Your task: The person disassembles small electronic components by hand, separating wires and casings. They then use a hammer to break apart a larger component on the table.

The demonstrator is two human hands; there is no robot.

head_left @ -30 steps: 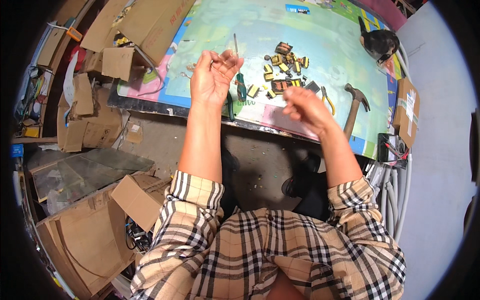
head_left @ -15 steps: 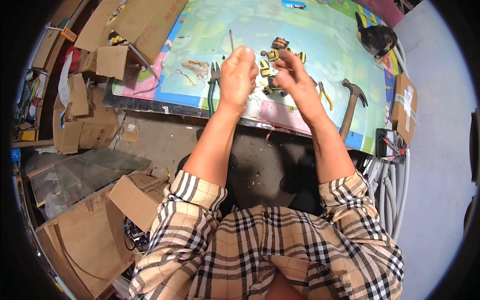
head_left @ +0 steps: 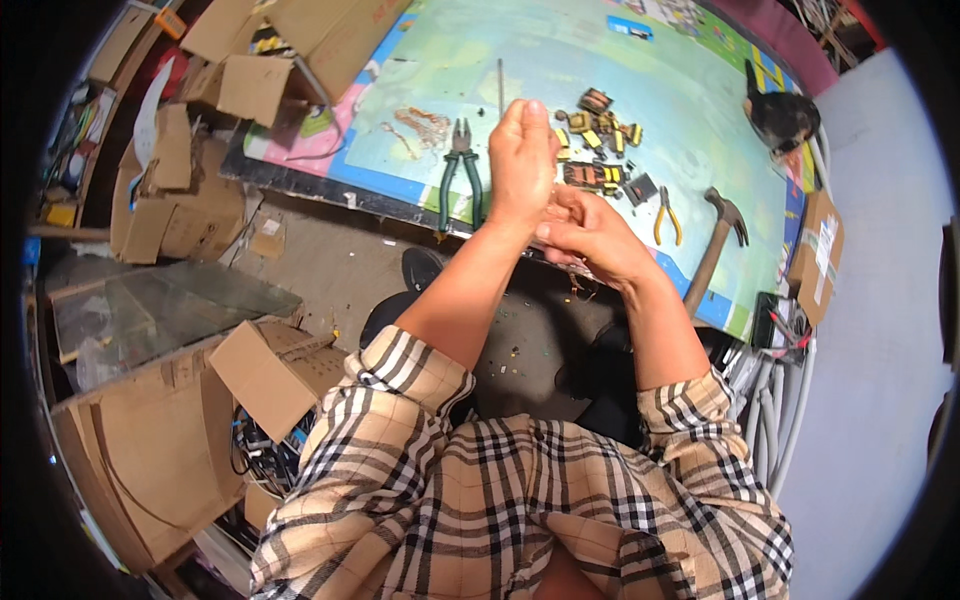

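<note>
Though clear above, screwdriver [head_left: 501, 84] partly invisible behind the left hand [head_left: 521, 165].

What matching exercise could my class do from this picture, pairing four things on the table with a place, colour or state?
Column one
1. Large pliers
2. Hammer
3. Yellow-and-black parts
4. Small pliers

Column two
A. Farthest right of the four
B. Yellow handles
C. Dark green handles
D. Several pieces grouped together

Right pairs: 1-C, 2-A, 3-D, 4-B
</note>
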